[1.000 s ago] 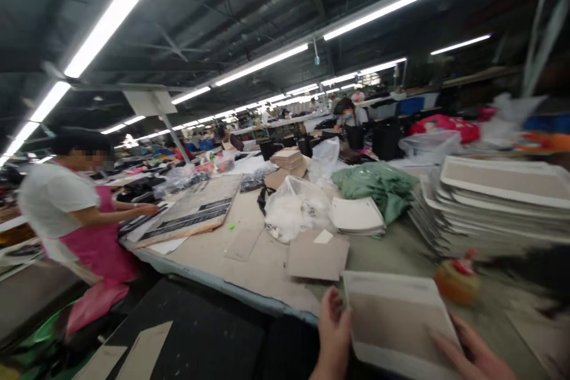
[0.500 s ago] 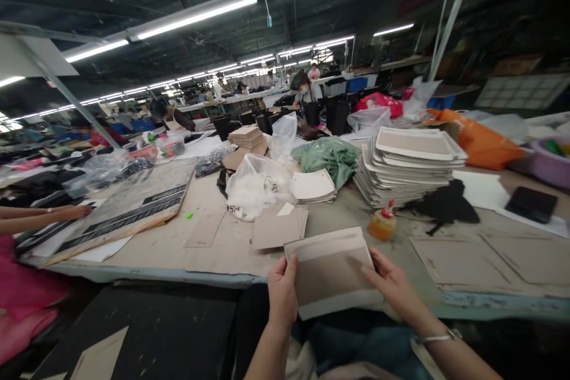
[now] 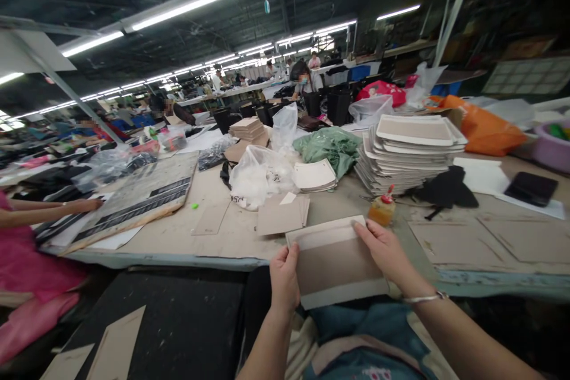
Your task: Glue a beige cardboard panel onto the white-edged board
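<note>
Between my hands is a grey-brown cardboard panel (image 3: 341, 267) with pale folded borders, tilted toward me at the table's front edge. My left hand (image 3: 285, 276) grips its left side, thumb on top. At the upper right corner my right hand (image 3: 383, 249) pinches it, thumb pressed on the border and fingers partly hidden behind. Just beyond it stands a small bottle of amber liquid (image 3: 381, 212) with a red tip. Several bare cardboard pieces (image 3: 280, 218) lie past the panel's upper left. A tall stack of similar bordered panels (image 3: 407, 154) rises behind the bottle.
Flat boards (image 3: 458, 243) lie at the right, near a black phone-like slab (image 3: 532, 189). A white plastic bag (image 3: 253, 175) and a green bag (image 3: 329, 147) sit mid-table. At left, a co-worker's hand (image 3: 89, 205) touches a large board (image 3: 151, 196). A black surface (image 3: 187, 314) lies below.
My right hand has moved up from the panel's right side to its upper right corner, thumb now on the top border. The left hand keeps its grip. The view has shifted slightly.
</note>
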`<action>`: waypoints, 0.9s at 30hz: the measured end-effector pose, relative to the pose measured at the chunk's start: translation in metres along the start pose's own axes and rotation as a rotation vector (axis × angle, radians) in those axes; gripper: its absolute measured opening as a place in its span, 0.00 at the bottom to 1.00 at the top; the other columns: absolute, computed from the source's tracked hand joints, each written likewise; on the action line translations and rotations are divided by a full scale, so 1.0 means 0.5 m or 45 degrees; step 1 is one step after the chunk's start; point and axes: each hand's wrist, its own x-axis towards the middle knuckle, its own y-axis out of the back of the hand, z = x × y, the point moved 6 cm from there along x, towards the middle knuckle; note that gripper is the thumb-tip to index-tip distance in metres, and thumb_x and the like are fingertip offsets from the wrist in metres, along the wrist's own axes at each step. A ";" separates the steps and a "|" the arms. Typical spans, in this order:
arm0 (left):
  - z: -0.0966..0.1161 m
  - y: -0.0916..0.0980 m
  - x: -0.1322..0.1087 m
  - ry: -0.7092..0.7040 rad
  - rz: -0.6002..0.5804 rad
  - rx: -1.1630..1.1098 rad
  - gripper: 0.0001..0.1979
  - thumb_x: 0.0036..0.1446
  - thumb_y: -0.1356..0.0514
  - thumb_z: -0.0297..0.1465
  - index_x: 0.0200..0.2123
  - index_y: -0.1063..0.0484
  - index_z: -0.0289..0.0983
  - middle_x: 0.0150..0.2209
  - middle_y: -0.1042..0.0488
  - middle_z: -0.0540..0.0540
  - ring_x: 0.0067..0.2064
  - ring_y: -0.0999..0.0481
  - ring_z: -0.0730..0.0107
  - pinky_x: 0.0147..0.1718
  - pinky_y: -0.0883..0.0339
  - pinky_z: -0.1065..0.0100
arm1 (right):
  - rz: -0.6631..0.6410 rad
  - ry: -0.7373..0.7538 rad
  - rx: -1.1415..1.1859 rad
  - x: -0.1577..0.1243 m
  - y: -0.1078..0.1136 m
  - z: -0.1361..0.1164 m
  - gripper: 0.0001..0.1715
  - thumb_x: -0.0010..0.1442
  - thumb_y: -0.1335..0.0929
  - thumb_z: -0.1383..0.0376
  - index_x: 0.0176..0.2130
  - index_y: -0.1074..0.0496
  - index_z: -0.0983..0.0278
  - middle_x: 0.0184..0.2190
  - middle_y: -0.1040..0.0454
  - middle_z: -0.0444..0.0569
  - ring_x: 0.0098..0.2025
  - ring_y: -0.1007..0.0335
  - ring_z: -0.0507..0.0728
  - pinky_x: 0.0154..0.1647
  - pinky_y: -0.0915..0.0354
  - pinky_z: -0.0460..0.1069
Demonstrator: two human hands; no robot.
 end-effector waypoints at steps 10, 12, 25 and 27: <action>-0.004 -0.008 -0.017 0.006 0.008 -0.019 0.17 0.49 0.36 0.39 0.38 0.26 0.33 0.32 0.23 0.45 0.36 0.24 0.64 0.37 0.32 0.67 | 0.003 -0.016 -0.013 -0.017 0.009 -0.015 0.23 0.59 0.39 0.48 0.35 0.29 0.64 0.32 0.28 0.47 0.37 0.35 0.59 0.38 0.40 0.47; -0.007 -0.005 -0.019 0.020 0.025 -0.022 0.16 0.49 0.36 0.38 0.37 0.26 0.33 0.31 0.23 0.46 0.36 0.24 0.64 0.38 0.33 0.66 | -0.006 -0.026 0.001 -0.020 0.009 -0.014 0.23 0.59 0.39 0.48 0.37 0.29 0.63 0.32 0.28 0.47 0.38 0.35 0.59 0.39 0.40 0.48; -0.038 0.043 -0.008 0.120 0.191 0.173 0.19 0.38 0.31 0.44 0.29 0.23 0.35 0.26 0.24 0.47 0.34 0.24 0.60 0.34 0.30 0.67 | -0.113 -0.113 0.307 -0.025 -0.014 0.003 0.26 0.58 0.39 0.46 0.37 0.28 0.65 0.31 0.27 0.46 0.38 0.33 0.59 0.39 0.38 0.49; -0.048 0.061 0.010 0.123 0.213 0.224 0.18 0.37 0.31 0.45 0.27 0.23 0.37 0.26 0.23 0.47 0.33 0.23 0.58 0.33 0.30 0.66 | -0.116 -0.076 0.341 -0.021 -0.018 0.005 0.27 0.58 0.39 0.45 0.36 0.27 0.65 0.30 0.27 0.46 0.37 0.33 0.59 0.38 0.37 0.49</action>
